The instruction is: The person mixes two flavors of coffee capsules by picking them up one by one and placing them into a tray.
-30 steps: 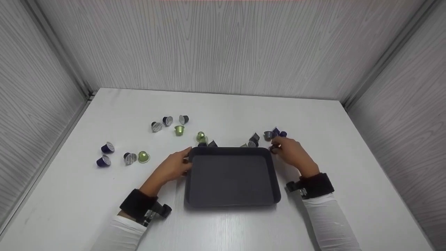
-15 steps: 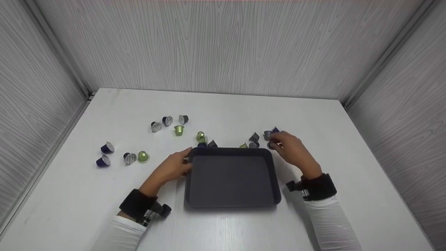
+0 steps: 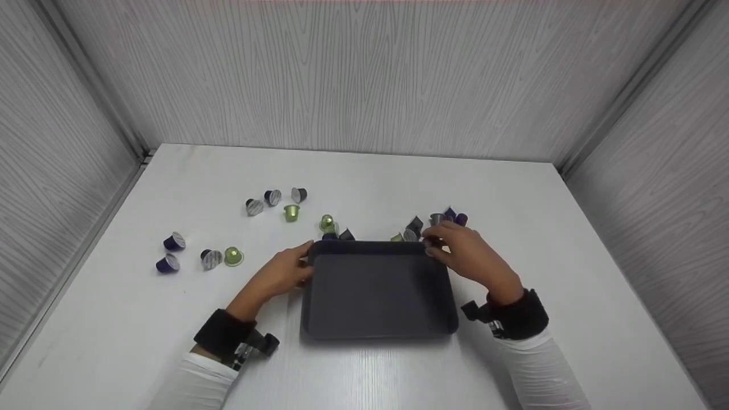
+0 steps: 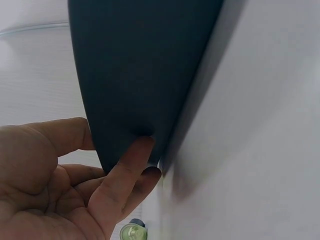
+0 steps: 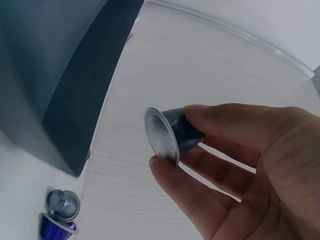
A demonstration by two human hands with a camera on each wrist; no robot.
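My right hand (image 3: 471,256) pinches a dark coffee capsule (image 5: 162,136) by its body and rim, between thumb and fingertips. Its silver foil lid faces left in the right wrist view. In the head view, hand and capsule overlap the far right corner of the dark grey tray (image 3: 379,296). The tray's bare floor shows, with a shadow at its right side. My left hand (image 3: 283,272) grips the tray near its far left corner. In the left wrist view, fingers (image 4: 125,172) press its outer wall (image 4: 140,75) and the thumb reaches behind the edge.
Several capsules lie beyond the tray, partly hidden by its far wall, among them a green one (image 3: 327,222) and a dark one (image 3: 414,223). Purple and grey capsules (image 3: 450,214) lie beyond my right hand. More are scattered at left, including a green capsule (image 3: 233,256). Panels (image 3: 364,80) enclose the white table.
My right hand has picked up the dark capsule beside the tray and carried it left to the tray's far right corner. The left hand and tray have stayed put.
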